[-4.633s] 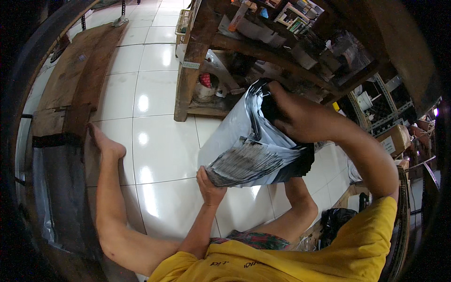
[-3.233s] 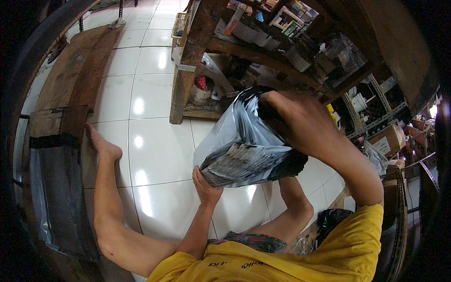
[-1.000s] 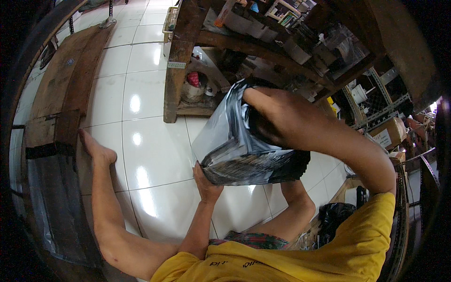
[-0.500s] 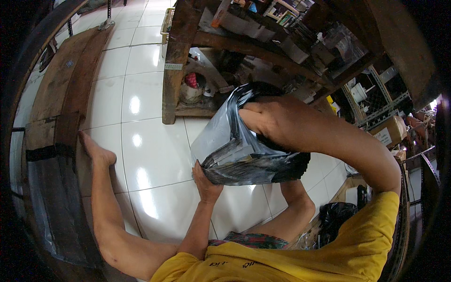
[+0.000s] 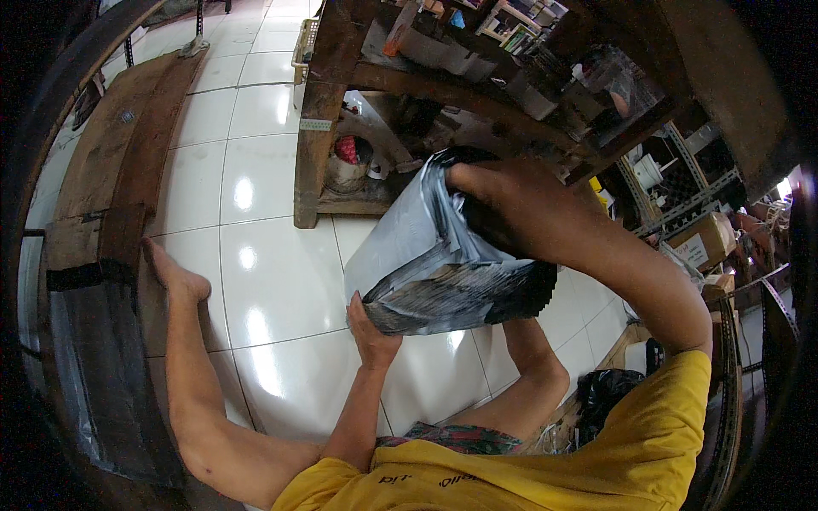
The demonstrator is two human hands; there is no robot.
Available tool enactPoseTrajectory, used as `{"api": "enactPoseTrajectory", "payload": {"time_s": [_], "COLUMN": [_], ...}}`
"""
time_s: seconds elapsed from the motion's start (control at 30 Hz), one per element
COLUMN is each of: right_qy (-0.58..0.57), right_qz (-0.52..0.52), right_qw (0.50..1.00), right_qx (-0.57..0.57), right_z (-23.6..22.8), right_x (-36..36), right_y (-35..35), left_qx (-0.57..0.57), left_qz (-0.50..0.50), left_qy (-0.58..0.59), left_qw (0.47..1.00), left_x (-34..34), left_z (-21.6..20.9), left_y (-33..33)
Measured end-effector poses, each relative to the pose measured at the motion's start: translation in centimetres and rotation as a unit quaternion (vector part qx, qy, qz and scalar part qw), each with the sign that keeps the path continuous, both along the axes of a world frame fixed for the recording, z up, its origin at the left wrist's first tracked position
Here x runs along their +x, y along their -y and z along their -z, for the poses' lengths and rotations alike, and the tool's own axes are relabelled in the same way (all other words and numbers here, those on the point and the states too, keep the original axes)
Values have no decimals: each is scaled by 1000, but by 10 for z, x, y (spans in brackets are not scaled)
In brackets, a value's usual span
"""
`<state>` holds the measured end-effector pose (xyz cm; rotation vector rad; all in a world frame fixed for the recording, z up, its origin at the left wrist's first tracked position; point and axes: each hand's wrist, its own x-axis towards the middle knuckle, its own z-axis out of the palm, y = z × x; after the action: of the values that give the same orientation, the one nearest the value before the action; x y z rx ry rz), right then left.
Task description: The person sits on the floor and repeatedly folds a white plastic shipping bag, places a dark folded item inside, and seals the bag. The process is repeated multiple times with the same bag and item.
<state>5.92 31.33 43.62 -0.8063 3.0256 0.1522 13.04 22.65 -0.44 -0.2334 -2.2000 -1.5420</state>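
Note:
A thick stack of plastic mailing bags (image 5: 396, 234), whitish grey on the outside and black at the edges, is held up over the floor between my legs. It is bent over, and its many layered edges fan out along the lower side. My left hand (image 5: 372, 336) grips the lower left corner, thumb in front and the other fingers mostly hidden behind. Across the top of the stack reaches my right hand (image 5: 487, 186), closed on the upper edge, with its fingertips partly hidden among the dark folds.
White floor tiles (image 5: 273, 281) lie below. A wooden workbench (image 5: 319, 170) with cluttered shelves stands ahead. On the left is a long wooden board (image 5: 119, 145), with a plastic-covered dark piece (image 5: 106, 366) nearer me. A black plastic bag (image 5: 609, 396) and a cardboard box (image 5: 707, 243) are at right.
My right hand and forearm have shifted slightly to the left along the top of the stack. The stack has tilted a little, showing more of its layered edges. My left hand keeps its corner.

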Motion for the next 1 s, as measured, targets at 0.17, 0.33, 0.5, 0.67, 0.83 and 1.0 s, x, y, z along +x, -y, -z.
{"api": "enactPoseTrajectory", "payload": {"time_s": [0.17,0.33,0.5,0.67,0.83,1.0], "right_qy": [115,34,63,56,12,-161], "right_qz": [16,-117,-98,3,68,-2], "right_qw": [992,992,993,998,997,979], "right_qx": [57,-38,-21,-31,31,-122], "right_z": [-11,1,12,4,-4,-26], "right_x": [1,-5,-10,-7,3,4], "right_y": [18,16,12,13,3,8], "left_qx": [18,15,24,39,17,33], "left_qz": [51,44,12,1,4,10], "left_qy": [57,40,22,1,35,21], "left_qw": [997,998,999,999,999,999], "left_x": [-2,-2,-3,-5,-1,-4], "left_z": [-12,-7,-21,-14,-12,-14], "left_y": [8,7,7,5,3,8]}}
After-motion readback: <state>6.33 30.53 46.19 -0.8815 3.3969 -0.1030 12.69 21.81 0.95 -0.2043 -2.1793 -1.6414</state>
